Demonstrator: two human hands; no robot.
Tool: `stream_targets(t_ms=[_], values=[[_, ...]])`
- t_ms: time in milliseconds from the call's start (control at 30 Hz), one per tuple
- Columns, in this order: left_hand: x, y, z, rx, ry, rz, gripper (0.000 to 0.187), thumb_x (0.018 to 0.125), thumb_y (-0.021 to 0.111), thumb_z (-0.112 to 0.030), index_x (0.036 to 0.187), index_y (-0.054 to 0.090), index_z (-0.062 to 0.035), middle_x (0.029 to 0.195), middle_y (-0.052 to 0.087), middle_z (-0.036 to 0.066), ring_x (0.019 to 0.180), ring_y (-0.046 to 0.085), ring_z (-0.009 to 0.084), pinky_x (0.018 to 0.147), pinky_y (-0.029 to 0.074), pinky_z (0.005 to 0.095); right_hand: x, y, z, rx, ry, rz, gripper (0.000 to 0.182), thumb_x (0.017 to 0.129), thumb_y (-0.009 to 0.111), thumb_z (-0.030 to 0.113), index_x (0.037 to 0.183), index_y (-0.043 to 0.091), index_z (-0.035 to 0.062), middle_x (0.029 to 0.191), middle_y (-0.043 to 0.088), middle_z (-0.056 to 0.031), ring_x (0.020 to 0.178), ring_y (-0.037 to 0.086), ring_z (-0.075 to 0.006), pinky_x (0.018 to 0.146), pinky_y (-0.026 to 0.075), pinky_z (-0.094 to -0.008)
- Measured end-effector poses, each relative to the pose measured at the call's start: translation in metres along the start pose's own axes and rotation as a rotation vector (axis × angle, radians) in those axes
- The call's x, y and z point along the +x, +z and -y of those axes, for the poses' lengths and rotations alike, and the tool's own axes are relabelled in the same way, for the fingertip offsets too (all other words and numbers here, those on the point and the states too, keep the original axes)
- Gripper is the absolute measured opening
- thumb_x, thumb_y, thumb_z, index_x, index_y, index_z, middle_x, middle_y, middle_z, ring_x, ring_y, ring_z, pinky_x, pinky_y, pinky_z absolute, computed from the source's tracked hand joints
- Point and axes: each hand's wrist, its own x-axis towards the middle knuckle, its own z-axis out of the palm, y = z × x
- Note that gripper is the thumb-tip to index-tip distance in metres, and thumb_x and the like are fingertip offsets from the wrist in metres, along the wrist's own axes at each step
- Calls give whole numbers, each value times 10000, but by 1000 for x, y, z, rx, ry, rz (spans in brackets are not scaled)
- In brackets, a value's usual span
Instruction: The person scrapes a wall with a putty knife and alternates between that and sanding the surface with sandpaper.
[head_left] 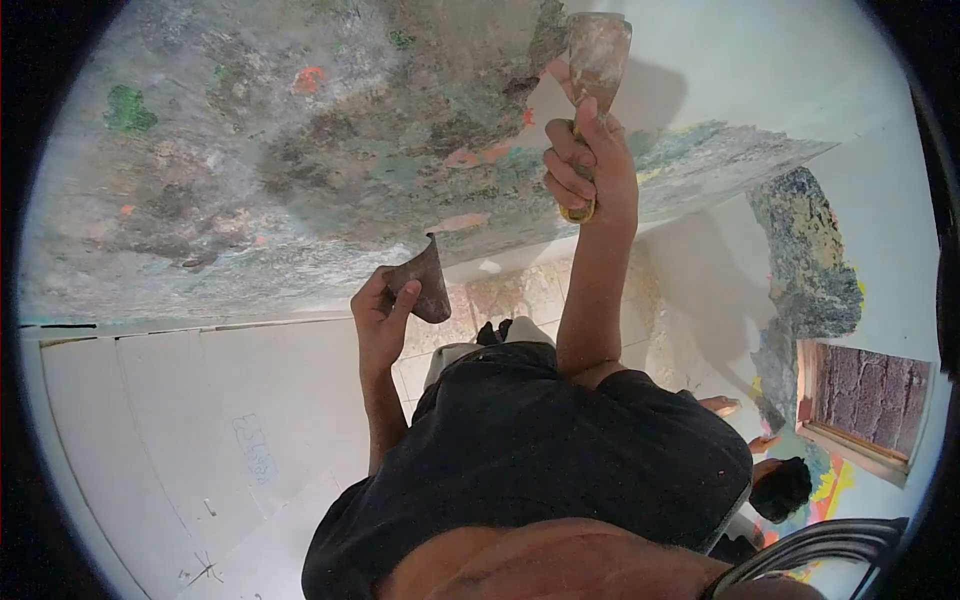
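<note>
My right hand point(592, 165) is raised to the wall, its fingers wrapped round the yellow handle of a putty knife point(600, 55). The broad, whitish-smeared blade points up and overlaps the border between bare, stained wall and white coating. Lower and to the left, my left hand point(382, 312) pinches a thin, curved dark brown plate point(424, 284) between thumb and fingers. The plate's upper corner comes close to the foot of the patchy wall point(330, 170), which shows grey, green and orange paint remains.
A white panel point(210, 430) with blue markings stands at the left. Speckled floor tiles point(510, 300) lie below. On the right, another person point(780, 488) is near a side wall with a scraped patch point(808, 255) and a wood-framed opening point(865, 400). Coiled black cable point(830, 550) hangs at lower right.
</note>
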Motion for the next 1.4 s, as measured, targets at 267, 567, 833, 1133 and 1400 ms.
stream_targets(t_ms=[267, 567, 833, 1133, 1400], values=[[-2, -8, 0, 2, 29, 15, 180, 923, 688, -126, 1020, 626, 11, 873, 640, 3, 815, 553, 64, 736, 456, 234, -1, 9, -7, -54, -18, -85, 563, 1017, 485, 397, 1480, 346, 108, 562, 301, 65, 341, 260, -26, 281, 253, -195], [-6, -13, 1, -50, 67, -3, 137, 923, 677, -104, 990, 634, 7, 857, 636, 1, 790, 553, 63, 709, 455, 233, 0, 19, -10, -36, -36, -53, 533, 1014, 491, 402, 1469, 374, 152, 557, 310, 59, 335, 245, -35, 274, 227, -202], [-10, -20, -1, -39, 66, -46, 110, 923, 675, -98, 963, 634, -5, 844, 621, -11, 801, 542, 61, 727, 440, 228, 7, 32, -5, -83, -3, -102, 543, 1011, 491, 412, 1476, 359, 164, 551, 298, 59, 337, 251, -41, 293, 233, -201], [-11, -20, -6, -54, 67, -64, 117, 917, 679, -99, 960, 632, 0, 854, 615, -13, 791, 526, 56, 722, 431, 223, 2, 41, -6, -106, 0, -93, 540, 1000, 516, 419, 1459, 391, 164, 551, 302, 64, 335, 253, -32, 285, 234, -202], [-13, -20, -9, -68, 96, -65, 135, 920, 681, -111, 961, 625, 4, 851, 615, -9, 777, 522, 51, 703, 436, 224, 9, 43, -2, -20, -11, -11, 500, 1019, 484, 405, 1453, 401, 170, 550, 302, 74, 336, 262, -29, 284, 247, -197]])
